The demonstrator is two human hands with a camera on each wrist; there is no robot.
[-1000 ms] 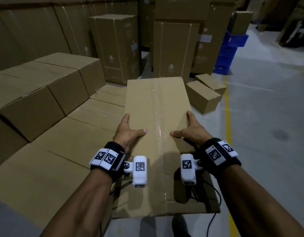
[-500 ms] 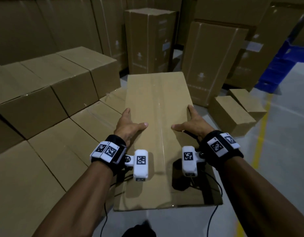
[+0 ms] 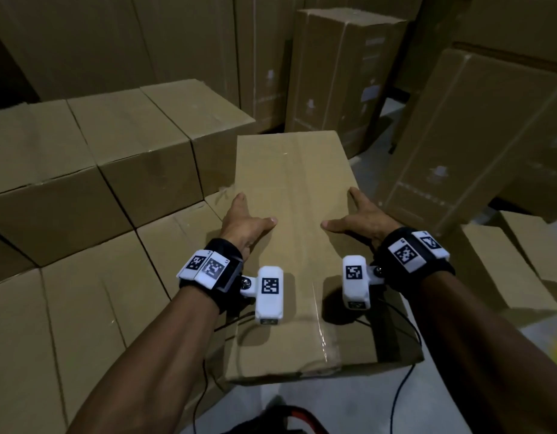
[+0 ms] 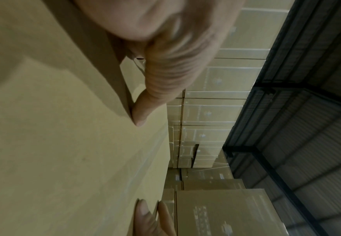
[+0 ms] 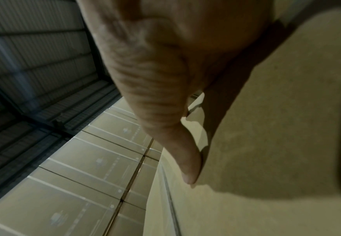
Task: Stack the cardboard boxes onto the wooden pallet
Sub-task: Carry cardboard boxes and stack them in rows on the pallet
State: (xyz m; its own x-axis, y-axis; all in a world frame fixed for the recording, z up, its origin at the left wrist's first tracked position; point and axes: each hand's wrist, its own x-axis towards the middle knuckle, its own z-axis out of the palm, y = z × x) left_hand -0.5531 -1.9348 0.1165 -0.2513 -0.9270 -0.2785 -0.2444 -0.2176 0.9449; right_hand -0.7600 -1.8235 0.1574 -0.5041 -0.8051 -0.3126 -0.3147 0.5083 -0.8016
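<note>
A long taped cardboard box is held level in front of me, its near end over the floor. My left hand grips its left edge and my right hand its right edge, thumbs lying on the top face and fingers down the sides. The left wrist view shows the left thumb pressed on the box top. In the right wrist view the right thumb rests on the same top face. To the left stands the stack of boxes: a lower layer and a higher row. No pallet is visible.
Tall upright cartons stand behind, another large one at the right. Small boxes lie on the floor at the right. Grey floor shows below the held box.
The view has swung left and the held box has moved closer to the stack. The blue crates and yellow floor line have left the view. Both hands keep the same grip.
</note>
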